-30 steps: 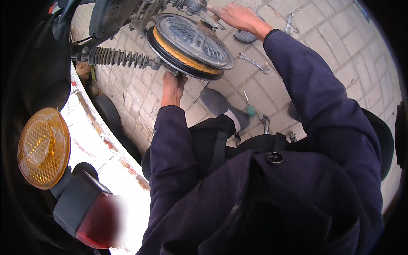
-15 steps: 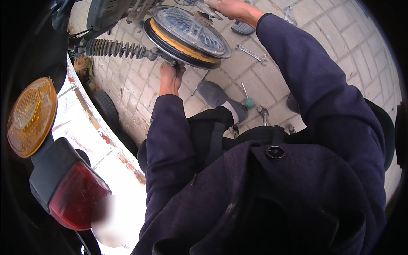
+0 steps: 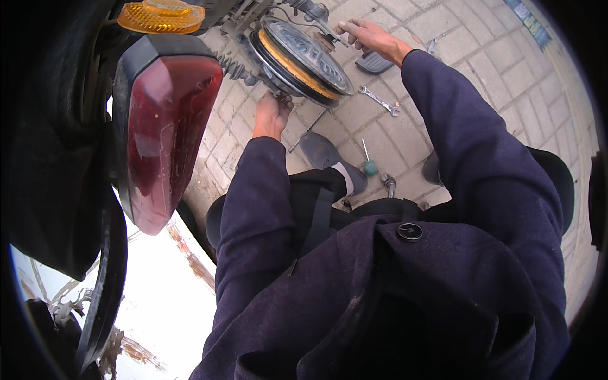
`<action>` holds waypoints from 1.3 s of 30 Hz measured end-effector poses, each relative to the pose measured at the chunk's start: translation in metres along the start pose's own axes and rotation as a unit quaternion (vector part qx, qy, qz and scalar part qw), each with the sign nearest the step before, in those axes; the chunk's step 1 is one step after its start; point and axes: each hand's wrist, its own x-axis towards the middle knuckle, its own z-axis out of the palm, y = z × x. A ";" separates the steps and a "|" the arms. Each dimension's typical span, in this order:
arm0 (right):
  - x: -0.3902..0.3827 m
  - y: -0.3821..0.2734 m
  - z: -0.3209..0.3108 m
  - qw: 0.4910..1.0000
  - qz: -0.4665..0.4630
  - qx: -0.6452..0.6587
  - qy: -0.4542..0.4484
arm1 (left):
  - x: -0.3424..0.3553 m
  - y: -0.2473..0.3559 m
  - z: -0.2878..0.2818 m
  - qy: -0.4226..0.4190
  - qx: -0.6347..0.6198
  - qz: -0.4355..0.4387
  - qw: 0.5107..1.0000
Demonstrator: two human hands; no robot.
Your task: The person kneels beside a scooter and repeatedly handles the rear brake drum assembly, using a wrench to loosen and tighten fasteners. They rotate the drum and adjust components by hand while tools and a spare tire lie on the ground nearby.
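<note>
While the left hand [image 3: 272, 117] cupped the lower rim of the wheel [image 3: 303, 60] at upper centre of the frame, its fingers curled up against the rim, the right hand [image 3: 370, 39] reached to the hub side at the top, fingers bent narrowly about a small part there; whether they gripped anything could not be told. The wheel, a dark disc with an orange band round its edge, stood tilted beside a coil spring [image 3: 235, 68], clear of the pavement.

Risks, as judged: the wheel rested largely on one palm, so a slip of that hand could have dropped it onto the shoe [image 3: 329, 158] just below. Fingers near the hub could have been pinched if the wheel turned. The tail lamp [image 3: 168, 133], large at left of the frame, hung close to the head and could have been knocked.

Surface: a pavement [image 3: 468, 50] of pale brick-shaped blocks, dusty, outdoors in daylight. On it lay a wrench [image 3: 379, 100] right of the wheel, a screwdriver [image 3: 367, 158] with a green handle near the shoe, and a dark footrest-like piece [image 3: 375, 62] below the right hand. An amber reflector [image 3: 161, 16] showed at the top left. Loose tools underfoot could have rolled or tripped a shifting foot.
</note>
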 end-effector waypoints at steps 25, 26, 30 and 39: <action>0.022 -0.019 0.004 0.994 0.106 0.036 -0.006 | -0.058 0.011 0.000 0.109 0.070 0.023 0.991; 0.023 -0.020 0.003 0.994 0.102 0.037 -0.024 | -0.073 0.016 0.000 0.106 0.076 0.032 0.991; 0.020 -0.023 0.001 0.995 0.084 0.006 -0.046 | -0.145 0.046 0.002 0.001 0.116 0.107 0.987; 0.013 -0.030 -0.004 0.980 0.168 0.105 -0.036 | -0.223 0.083 0.018 -0.021 0.365 0.175 0.914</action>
